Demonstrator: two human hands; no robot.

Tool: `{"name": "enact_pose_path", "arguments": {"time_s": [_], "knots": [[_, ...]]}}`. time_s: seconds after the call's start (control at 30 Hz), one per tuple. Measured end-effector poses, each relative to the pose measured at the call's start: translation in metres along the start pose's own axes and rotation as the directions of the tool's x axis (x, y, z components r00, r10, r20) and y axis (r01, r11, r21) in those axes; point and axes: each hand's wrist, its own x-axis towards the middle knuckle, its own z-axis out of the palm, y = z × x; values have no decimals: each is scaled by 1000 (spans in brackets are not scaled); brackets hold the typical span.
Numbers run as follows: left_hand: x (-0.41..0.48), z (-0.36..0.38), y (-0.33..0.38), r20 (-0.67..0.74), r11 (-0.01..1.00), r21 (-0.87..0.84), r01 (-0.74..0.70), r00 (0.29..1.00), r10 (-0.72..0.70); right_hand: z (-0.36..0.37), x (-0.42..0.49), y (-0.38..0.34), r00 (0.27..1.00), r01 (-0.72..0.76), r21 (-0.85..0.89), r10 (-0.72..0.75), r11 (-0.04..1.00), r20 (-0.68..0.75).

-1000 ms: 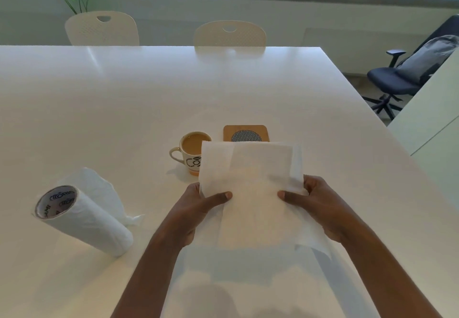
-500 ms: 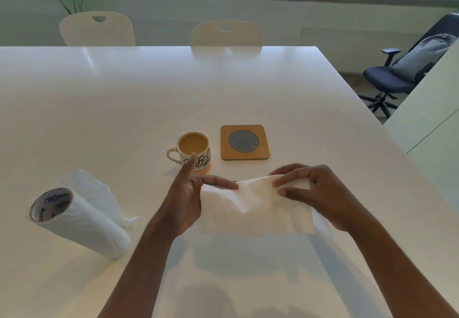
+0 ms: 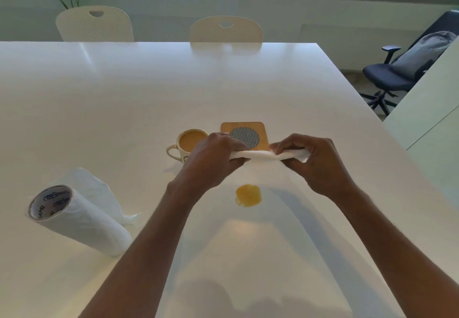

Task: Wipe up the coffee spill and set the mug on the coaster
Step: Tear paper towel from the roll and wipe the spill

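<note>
Tan and wet, lying as a small round coffee spill [image 3: 248,195] on the white surface [image 3: 124,89], uncovered, near the front edge and between the two forearms. Hovering just above and beyond it: a folded paper towel [image 3: 267,155], stretched into a narrow strip and not touching the puddle. Pinching one end, the left hand [image 3: 213,161], its grip closed on the towel; pinching the other end, the right hand [image 3: 315,161], grip likewise closed on the towel, fingers curled over the top. Standing behind the left hand, partly hidden by it, a cream mug [image 3: 188,143] full of milky coffee, handle pointing left, resting straight on the surface and not on the coaster. Lying just beside the mug to its right, a square wooden coaster [image 3: 244,133] with a round mesh centre, its near edge hidden by the towel. Lying on its side well apart at the left, a paper towel roll [image 3: 77,220] with a loose sheet trailing behind it. Standing at the far edge, two pale chairs [image 3: 94,24].
</note>
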Motion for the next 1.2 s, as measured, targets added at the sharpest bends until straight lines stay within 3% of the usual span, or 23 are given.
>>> {"name": "enact_pose_path", "arguments": {"time_s": [0.13,0.23,0.37,0.53,0.63,0.9,1.2], "knots": [[-2,20,-3,-51,998,53,-32,998,34,13,-6,21,981,169,-179,-182,969,-62],[-5,40,-10,-15,999,43,-27,1000,27,30,-11,41,952,299,-300,-306,906,21],[-17,72,-23,120,998,50,37,992,-43,49,-20,68,962,213,-356,-131,910,241],[-27,92,-37,235,992,-1,127,964,-124,63,-29,78,904,93,-284,39,954,426],[-27,94,-38,244,983,-30,181,955,-169,66,-31,75,905,11,-273,106,962,412],[-44,104,-36,199,950,-126,287,945,-259,78,-41,58,910,-42,-261,145,964,388],[-66,108,-22,128,937,-148,317,945,-300,97,-57,43,921,-94,-253,181,963,344]]}}
